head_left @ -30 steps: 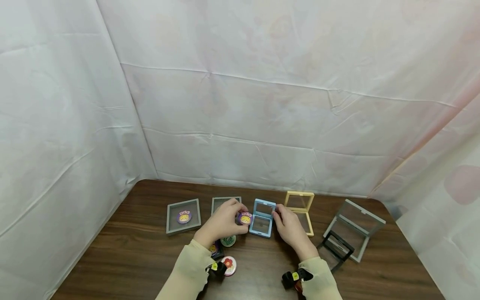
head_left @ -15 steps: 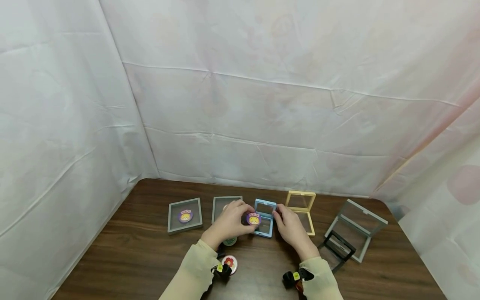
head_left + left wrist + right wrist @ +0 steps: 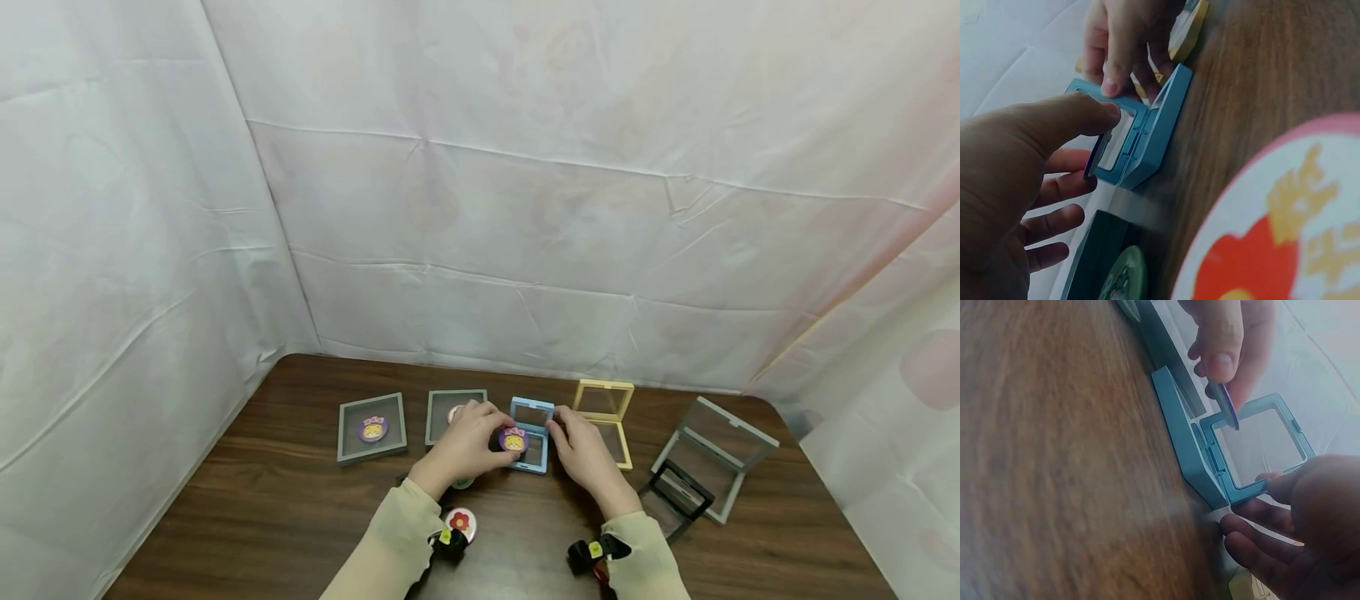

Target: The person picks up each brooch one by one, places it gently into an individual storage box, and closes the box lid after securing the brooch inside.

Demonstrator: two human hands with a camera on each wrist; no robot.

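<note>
My left hand (image 3: pixel 467 446) pinches a round purple pin badge (image 3: pixel 513 439) with a yellow cartoon face. The badge is tilted and stands over the hinge side of a small blue display frame (image 3: pixel 529 468), which is unfolded on the table. In the right wrist view, the badge (image 3: pixel 1229 409) appears edge-on below the left thumb, in front of the raised lid. My right hand (image 3: pixel 587 458) holds the side of that blue lid (image 3: pixel 1275 403), thumb on one face and fingers behind. Part of the frame's lower half is hidden by the badge and left fingers.
Left stands a grey frame (image 3: pixel 343 457) bearing another purple badge (image 3: pixel 372 428). A second grey frame (image 3: pixel 435 408) is partly behind my left hand. Right are an open yellow frame (image 3: pixel 627 460), a large grey one (image 3: pixel 738 485) and a black one (image 3: pixel 701 502). A red-flower badge (image 3: pixel 461 522) lies near my left wrist.
My left hand has moved right with the purple badge, from beside the blue frame to over it. My right hand has stayed at the frame's lid.
</note>
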